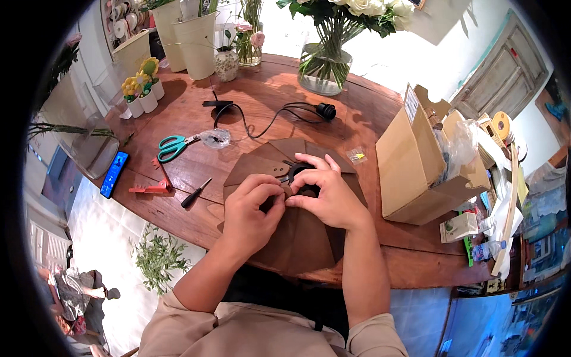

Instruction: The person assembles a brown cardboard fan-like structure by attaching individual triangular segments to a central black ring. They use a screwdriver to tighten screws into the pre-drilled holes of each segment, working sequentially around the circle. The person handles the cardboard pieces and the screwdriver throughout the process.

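A brown, round, panelled piece like a lampshade (297,238) lies on the wooden table in front of me. At its middle, my left hand (254,209) is closed in a pinch; what its fingertips hold is too small to make out. My right hand (330,193) curls its fingers round a black round fitting (310,190) at the centre, its thumb close to the left fingertips. Beside them, a brown tab with two holes (278,171) stands out on the shade. The fingers hide part of the middle.
Left of the shade lie a screwdriver (196,193), a red tool (156,183), teal scissors (173,146) and a phone (114,174). A black cord (253,134) runs behind it. An open cardboard box (410,172) stands right; a glass vase (324,70) and flower buckets (196,44) stand behind.
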A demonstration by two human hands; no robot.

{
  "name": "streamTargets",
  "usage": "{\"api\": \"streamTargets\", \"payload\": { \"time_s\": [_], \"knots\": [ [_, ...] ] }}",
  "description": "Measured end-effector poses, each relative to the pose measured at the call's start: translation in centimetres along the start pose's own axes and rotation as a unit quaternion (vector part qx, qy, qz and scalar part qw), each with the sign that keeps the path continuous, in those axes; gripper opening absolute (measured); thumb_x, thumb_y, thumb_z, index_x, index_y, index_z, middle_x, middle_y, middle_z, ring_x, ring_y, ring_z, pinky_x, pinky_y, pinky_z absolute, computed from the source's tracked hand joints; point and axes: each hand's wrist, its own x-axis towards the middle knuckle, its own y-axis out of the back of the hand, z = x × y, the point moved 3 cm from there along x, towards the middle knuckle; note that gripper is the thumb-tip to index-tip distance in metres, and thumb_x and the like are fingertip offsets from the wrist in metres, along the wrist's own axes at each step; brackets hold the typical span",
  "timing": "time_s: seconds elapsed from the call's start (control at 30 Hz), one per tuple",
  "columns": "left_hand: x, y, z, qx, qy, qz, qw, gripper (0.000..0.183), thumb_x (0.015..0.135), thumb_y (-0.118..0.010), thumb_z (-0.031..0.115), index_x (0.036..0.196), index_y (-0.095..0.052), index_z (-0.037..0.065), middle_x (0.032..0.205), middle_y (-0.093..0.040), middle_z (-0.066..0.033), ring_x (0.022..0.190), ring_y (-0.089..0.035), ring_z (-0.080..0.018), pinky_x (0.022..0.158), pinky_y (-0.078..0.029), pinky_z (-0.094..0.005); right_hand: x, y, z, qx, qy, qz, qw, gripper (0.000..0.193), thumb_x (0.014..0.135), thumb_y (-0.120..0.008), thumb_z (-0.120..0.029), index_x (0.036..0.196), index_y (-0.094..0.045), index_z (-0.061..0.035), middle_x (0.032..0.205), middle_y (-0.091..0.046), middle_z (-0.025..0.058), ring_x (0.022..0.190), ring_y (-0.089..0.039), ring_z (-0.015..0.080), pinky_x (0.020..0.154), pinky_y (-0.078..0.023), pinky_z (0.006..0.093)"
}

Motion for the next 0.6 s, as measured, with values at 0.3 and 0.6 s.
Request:
{"api": "streamTargets", "payload": {
  "time_s": [0.3,0.6],
  "knots": [
    [-0.60,-0.76,0.28,0.039,-0.086,0.027,0.995,0.016,0.081,-0.077,-0.007,0.094,-0.071,0.001,0.106,-0.071,-0.0135,0.092,-0.073,-0.0289,0.079,-0.058,-0.0354,-0.07,-0.10,0.31,0.018,0.009,-0.010,1.000,0.012,0.093,-0.074,-0.022,0.090,-0.075,-0.0101,0.103,-0.074,0.0031,0.148,-0.042,0.0250,0.127,-0.006,0.0623],
    [-0.56,-0.50,-0.19,-0.004,-0.035,0.026,0.999,0.016,0.080,-0.076,-0.009,0.093,-0.072,-0.001,0.105,-0.072,-0.0131,0.093,-0.073,-0.0241,0.082,-0.057,-0.0311,-0.12,-0.23,0.38,0.011,0.004,-0.004,1.000,0.011,0.091,-0.077,-0.019,0.088,-0.072,-0.0094,0.113,-0.071,0.0035,0.149,-0.044,0.0264,0.127,-0.007,0.0628]
  ]
}}
